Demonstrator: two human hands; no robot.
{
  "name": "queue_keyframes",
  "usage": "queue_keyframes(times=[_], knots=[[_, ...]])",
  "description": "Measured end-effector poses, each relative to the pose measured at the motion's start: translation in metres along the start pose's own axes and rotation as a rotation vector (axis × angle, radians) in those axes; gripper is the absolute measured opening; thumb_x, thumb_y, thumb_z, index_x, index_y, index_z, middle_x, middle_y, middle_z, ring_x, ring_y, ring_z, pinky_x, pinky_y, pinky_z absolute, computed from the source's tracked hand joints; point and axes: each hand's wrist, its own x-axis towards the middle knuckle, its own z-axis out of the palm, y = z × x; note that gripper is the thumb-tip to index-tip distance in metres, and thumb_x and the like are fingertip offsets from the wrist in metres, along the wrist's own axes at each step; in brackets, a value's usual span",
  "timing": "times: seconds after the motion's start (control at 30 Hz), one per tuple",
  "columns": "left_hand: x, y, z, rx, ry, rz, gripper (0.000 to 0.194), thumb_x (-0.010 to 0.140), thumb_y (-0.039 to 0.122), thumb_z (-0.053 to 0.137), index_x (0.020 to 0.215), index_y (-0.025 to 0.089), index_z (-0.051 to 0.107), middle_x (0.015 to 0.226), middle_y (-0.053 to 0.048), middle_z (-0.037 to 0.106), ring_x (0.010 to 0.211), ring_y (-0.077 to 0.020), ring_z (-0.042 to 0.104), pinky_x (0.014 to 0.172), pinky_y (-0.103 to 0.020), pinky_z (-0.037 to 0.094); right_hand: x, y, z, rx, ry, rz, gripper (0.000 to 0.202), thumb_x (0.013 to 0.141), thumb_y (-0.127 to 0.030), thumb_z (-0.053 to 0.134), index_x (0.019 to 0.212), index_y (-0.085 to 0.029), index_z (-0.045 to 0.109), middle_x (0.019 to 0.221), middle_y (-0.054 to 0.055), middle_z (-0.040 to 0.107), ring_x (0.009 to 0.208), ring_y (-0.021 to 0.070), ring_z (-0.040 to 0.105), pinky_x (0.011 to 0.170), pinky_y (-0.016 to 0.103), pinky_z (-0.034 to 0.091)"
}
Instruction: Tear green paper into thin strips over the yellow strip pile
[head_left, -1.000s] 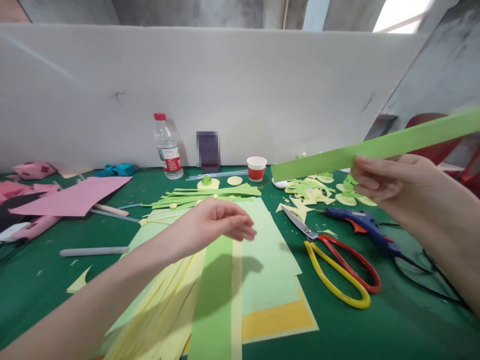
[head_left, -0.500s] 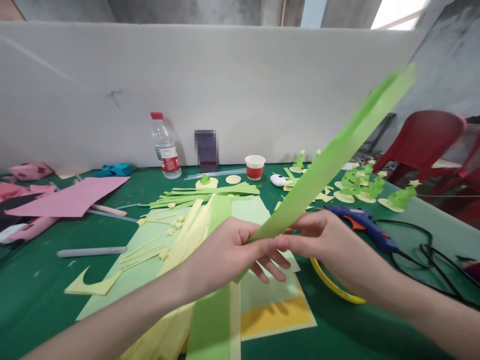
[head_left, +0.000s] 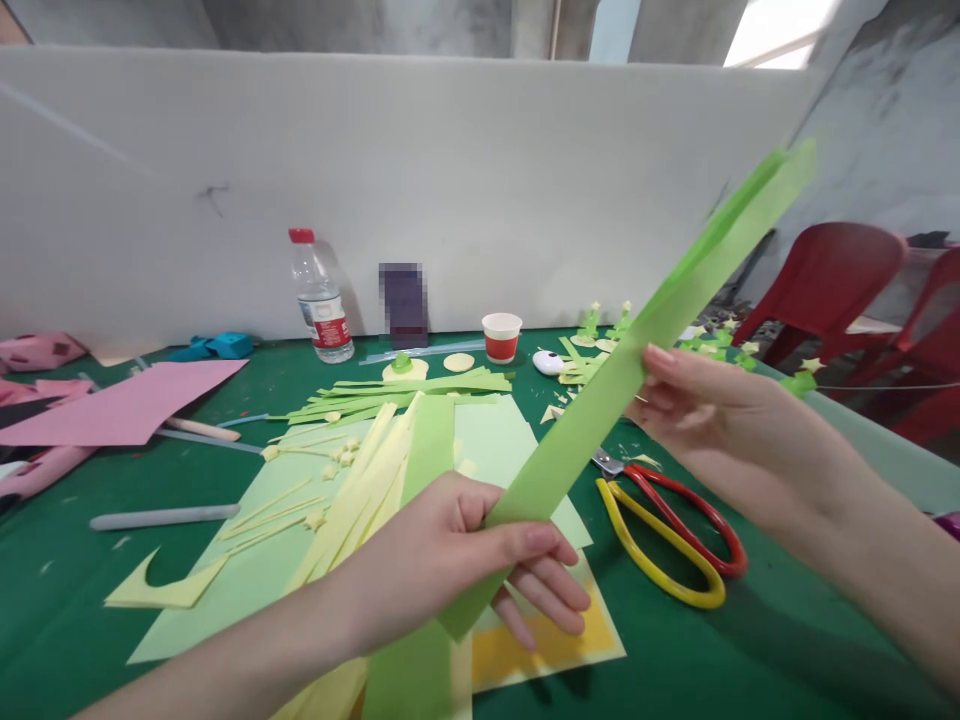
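Hiding scissors (head_left: 660, 527) partly: held strip (head_left: 577, 440)

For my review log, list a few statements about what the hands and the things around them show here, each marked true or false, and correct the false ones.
1. The left hand grips a light green paper strip near its lower end. True.
2. The scissors have one yellow handle and one red handle. True.
3. The right hand is gripping the scissors. False: it is on the strip, higher up than the left hand.
4. The plastic bottle has a blue cap. False: the cap is red.
5. A red-and-white paper cup stands to the right of the bottle. True.
6. The pink paper sheet lies right of the scissors. False: it lies far to their left.
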Motion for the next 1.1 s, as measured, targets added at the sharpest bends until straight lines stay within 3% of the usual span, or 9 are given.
queue_keyframes(times=[0.17, 0.27, 0.37, 0.53, 0.7, 0.8, 0.9, 0.97, 1.1], knots=[[-0.003, 0.002, -0.003, 0.32, 0.02, -0.023, 0.023, 0.073, 0.033, 0.064, 0.088, 0.015, 0.066, 0.09, -0.005, 0.072, 0.086, -0.0189, 0.066, 0.077, -0.026, 0.05, -0.012, 0.014, 0.013, -0.072, -0.096, 0.086, 0.026, 0.055, -0.037, 0.077, 0.052, -0.019, 0.058, 0.067, 0.0, 0.049, 0.065, 0.0128, 0.045, 0.065, 0.026, 0.041], [-0.001, -0.003, 0.001, 0.253, 0.134, 0.081, 0.029, 0.076, 0.039, 0.059, 0.088, 0.013, 0.063, 0.088, -0.006, 0.071, 0.083, -0.0191, 0.067, 0.074, -0.026, 0.051, -0.026, 0.029, 0.024, -0.07, -0.196, 0.167, 0.035, 0.058, -0.036, 0.074, 0.043, -0.017, 0.049, 0.057, -0.003, 0.042, 0.054, 0.009, 0.038, 0.056, 0.025, 0.037], [0.002, -0.01, 0.007, 0.15, 0.136, 0.137, 0.031, 0.082, 0.039, 0.051, 0.073, 0.011, 0.062, 0.072, -0.006, 0.07, 0.07, -0.0158, 0.067, 0.065, -0.023, 0.052, -0.031, 0.036, 0.029, -0.031, -0.246, 0.288, 0.035, 0.059, -0.039, 0.073, 0.044, -0.017, 0.049, 0.052, -0.004, 0.04, 0.051, 0.0092, 0.039, 0.054, 0.026, 0.036], [0.001, -0.014, 0.012, -0.106, 0.015, 0.056, 0.03, 0.081, 0.037, 0.053, 0.066, 0.012, 0.059, 0.064, -0.003, 0.069, 0.06, -0.0103, 0.065, 0.058, -0.018, 0.049, -0.014, 0.021, 0.018, 0.108, -0.033, 0.256, 0.026, 0.046, -0.026, 0.082, 0.054, -0.018, 0.059, 0.065, -0.004, 0.053, 0.063, 0.009, 0.047, 0.062, 0.022, 0.041], [-0.001, -0.018, 0.014, -0.111, -0.01, -0.001, 0.03, 0.078, 0.037, 0.056, 0.064, 0.011, 0.06, 0.06, -0.002, 0.067, 0.056, -0.0087, 0.063, 0.053, -0.015, 0.045, 0.019, -0.009, -0.013, 0.157, 0.092, 0.003, 0.018, 0.053, -0.025, 0.08, 0.062, -0.023, 0.064, 0.06, -0.005, 0.047, 0.05, 0.0062, 0.036, 0.048, 0.02, 0.038], [0.0, -0.021, 0.014, -0.129, 0.004, 0.0, 0.028, 0.078, 0.036, 0.058, 0.065, 0.011, 0.062, 0.063, -0.003, 0.068, 0.059, -0.0094, 0.065, 0.054, -0.016, 0.046, 0.029, -0.017, -0.022, 0.212, 0.106, -0.051, 0.013, 0.059, -0.025, 0.077, 0.065, -0.022, 0.065, 0.06, -0.005, 0.044, 0.045, 0.0039, 0.029, 0.04, 0.018, 0.031], [0.002, -0.02, 0.013, -0.145, 0.053, 0.064, 0.027, 0.077, 0.037, 0.059, 0.069, 0.012, 0.064, 0.067, -0.003, 0.07, 0.063, -0.0116, 0.066, 0.056, -0.018, 0.048, 0.021, -0.01, -0.012, 0.193, 0.01, -0.039, 0.024, 0.06, -0.041, 0.073, 0.072, -0.021, 0.068, 0.072, -0.002, 0.051, 0.051, 0.0053, 0.035, 0.047, 0.019, 0.037], [0.003, -0.019, 0.013, -0.122, 0.09, 0.093, 0.028, 0.077, 0.038, 0.059, 0.07, 0.012, 0.065, 0.068, -0.004, 0.071, 0.063, -0.0125, 0.066, 0.057, -0.019, 0.05, 0.008, 0.002, 0.001, 0.08, -0.147, 0.019, 0.031, 0.06, -0.05, 0.07, 0.077, -0.024, 0.069, 0.08, 0.001, 0.055, 0.061, 0.01, 0.042, 0.058, 0.024, 0.041], [0.004, -0.016, 0.011, -0.079, 0.107, 0.082, 0.029, 0.075, 0.04, 0.06, 0.069, 0.012, 0.065, 0.065, -0.004, 0.07, 0.061, -0.0126, 0.066, 0.055, -0.019, 0.05, -0.018, 0.027, 0.023, -0.168, -0.402, 0.216, 0.025, 0.068, -0.045, 0.066, 0.082, -0.025, 0.07, 0.069, -0.001, 0.058, 0.063, 0.011, 0.044, 0.06, 0.025, 0.036]])
